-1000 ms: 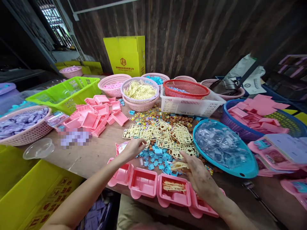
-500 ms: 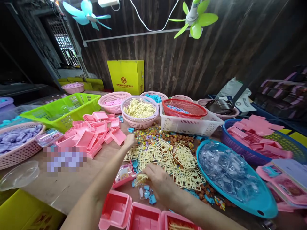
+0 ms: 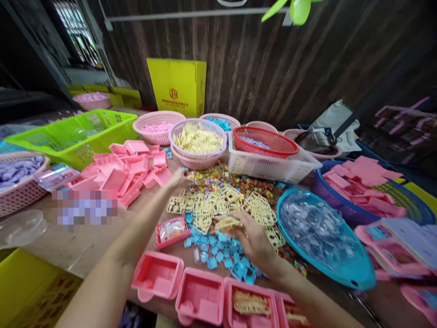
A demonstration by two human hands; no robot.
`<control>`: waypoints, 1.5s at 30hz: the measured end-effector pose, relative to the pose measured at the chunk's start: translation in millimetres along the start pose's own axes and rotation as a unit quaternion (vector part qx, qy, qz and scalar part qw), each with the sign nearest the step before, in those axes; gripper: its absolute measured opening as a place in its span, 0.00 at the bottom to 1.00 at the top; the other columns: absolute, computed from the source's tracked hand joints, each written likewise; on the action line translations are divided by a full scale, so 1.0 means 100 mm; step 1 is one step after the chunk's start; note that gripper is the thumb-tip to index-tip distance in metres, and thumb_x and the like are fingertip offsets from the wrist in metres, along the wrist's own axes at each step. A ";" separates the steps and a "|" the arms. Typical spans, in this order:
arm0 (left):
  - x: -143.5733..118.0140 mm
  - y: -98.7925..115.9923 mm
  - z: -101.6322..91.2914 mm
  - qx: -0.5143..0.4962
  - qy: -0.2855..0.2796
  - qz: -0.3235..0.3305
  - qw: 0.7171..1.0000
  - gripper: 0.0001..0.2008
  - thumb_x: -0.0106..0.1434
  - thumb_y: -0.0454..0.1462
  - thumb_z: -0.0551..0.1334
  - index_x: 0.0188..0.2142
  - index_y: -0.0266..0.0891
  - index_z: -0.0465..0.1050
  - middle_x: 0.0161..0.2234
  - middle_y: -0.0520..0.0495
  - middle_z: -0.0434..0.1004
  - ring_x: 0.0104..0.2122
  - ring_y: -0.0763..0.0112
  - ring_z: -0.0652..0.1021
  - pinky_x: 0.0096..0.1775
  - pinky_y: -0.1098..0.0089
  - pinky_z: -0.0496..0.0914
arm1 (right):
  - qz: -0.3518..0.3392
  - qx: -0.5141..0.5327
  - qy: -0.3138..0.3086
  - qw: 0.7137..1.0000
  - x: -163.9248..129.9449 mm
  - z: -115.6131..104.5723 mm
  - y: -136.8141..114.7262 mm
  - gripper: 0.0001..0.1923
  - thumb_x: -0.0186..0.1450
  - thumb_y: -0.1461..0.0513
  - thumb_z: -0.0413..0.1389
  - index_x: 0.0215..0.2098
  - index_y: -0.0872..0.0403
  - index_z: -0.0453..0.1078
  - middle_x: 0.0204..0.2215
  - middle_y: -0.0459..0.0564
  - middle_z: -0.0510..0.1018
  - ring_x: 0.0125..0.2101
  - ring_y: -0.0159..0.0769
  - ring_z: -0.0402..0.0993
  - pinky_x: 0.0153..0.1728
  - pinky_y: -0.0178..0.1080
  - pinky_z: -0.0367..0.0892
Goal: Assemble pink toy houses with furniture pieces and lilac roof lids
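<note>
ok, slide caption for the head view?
Right hand lifts cream plastic sprue pieces over blue plastic bits; left hand reaches toward small multicoloured beads.

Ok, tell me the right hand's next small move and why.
Probably bring the right hand back to drop its cream plastic sprue piece into an empty pink plastic tray; the neighbouring filled pink tray already holds cream pieces.

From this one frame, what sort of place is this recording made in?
Probably a small toy-packing workshop: a wooden table crowded with baskets of plastic parts, a row of open pink trays at its near edge, and a yellow carton against the plank wall.
</note>
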State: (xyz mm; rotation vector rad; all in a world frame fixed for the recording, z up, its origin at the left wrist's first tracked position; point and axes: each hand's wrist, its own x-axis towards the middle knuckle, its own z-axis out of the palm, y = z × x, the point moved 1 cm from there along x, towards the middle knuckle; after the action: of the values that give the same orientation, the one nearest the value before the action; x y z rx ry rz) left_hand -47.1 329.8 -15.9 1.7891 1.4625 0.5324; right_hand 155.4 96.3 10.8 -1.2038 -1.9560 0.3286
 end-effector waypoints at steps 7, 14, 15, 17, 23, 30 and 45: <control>-1.21 0.46 0.27 -0.078 -0.176 0.120 0.974 0.10 0.50 0.36 0.66 0.33 0.34 0.76 0.20 0.54 0.72 0.20 0.77 0.71 0.24 0.76 0.63 | 0.002 0.032 -0.102 0.994 -0.10 -0.16 -0.26 0.06 0.65 0.67 0.49 0.39 0.55 0.66 0.50 0.58 0.67 0.52 0.42 0.63 0.50 0.47 0.63; -2.32 0.45 0.56 -0.166 -0.196 0.157 0.954 0.14 0.60 0.38 0.55 0.38 0.35 0.76 0.32 0.47 0.78 0.31 0.70 0.75 0.33 0.72 0.68 | 0.061 0.106 -0.169 0.978 -0.36 -0.03 -0.47 0.09 0.64 0.67 0.50 0.43 0.54 0.65 0.39 0.52 0.76 0.40 0.37 0.72 0.42 0.40 0.67; -2.39 0.41 0.55 -0.175 -0.195 0.145 0.954 0.14 0.61 0.38 0.54 0.40 0.35 0.76 0.32 0.47 0.78 0.31 0.69 0.75 0.33 0.72 0.68 | 0.074 0.097 -0.176 0.977 -0.38 -0.02 -0.48 0.07 0.64 0.66 0.50 0.40 0.55 0.66 0.34 0.50 0.76 0.35 0.36 0.72 0.38 0.39 0.67; -2.49 0.33 0.52 -0.198 -0.177 0.120 0.957 0.16 0.63 0.39 0.52 0.43 0.35 0.73 0.32 0.46 0.77 0.32 0.69 0.75 0.34 0.71 0.69 | 0.089 0.075 -0.177 0.977 -0.43 0.03 -0.52 0.04 0.64 0.65 0.50 0.36 0.55 0.66 0.29 0.48 0.75 0.30 0.35 0.71 0.33 0.37 0.66; -2.77 0.03 0.47 -0.179 -0.015 0.110 0.978 0.16 0.64 0.43 0.52 0.48 0.39 0.65 0.40 0.44 0.76 0.41 0.64 0.76 0.45 0.65 0.68 | 0.057 0.025 -0.138 0.989 -0.53 0.30 -0.59 0.20 0.63 0.69 0.47 0.53 0.54 0.58 0.42 0.53 0.75 0.41 0.37 0.72 0.41 0.41 0.68; -3.01 -0.33 0.78 0.077 0.080 0.190 0.976 0.21 0.65 0.41 0.52 0.57 0.37 0.56 0.53 0.38 0.69 0.54 0.60 0.69 0.56 0.55 0.59 | -0.013 -0.158 -0.214 0.964 -0.55 0.64 -0.70 0.16 0.62 0.73 0.47 0.47 0.59 0.66 0.38 0.57 0.75 0.40 0.42 0.71 0.39 0.42 0.69; -2.94 -0.51 0.92 0.237 0.077 0.206 0.946 0.30 0.60 0.38 0.60 0.59 0.39 0.52 0.53 0.36 0.68 0.55 0.57 0.68 0.55 0.51 0.60 | 0.024 -0.283 -0.224 0.932 -0.79 1.02 -0.69 0.24 0.63 0.68 0.51 0.58 0.57 0.58 0.48 0.62 0.71 0.48 0.51 0.66 0.44 0.54 0.65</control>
State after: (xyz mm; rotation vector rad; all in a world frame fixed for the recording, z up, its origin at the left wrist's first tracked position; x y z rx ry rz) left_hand -90.2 25.5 -71.9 2.5152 1.4026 0.5668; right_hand 54.8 12.9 -54.4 -1.6511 -2.5282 0.0549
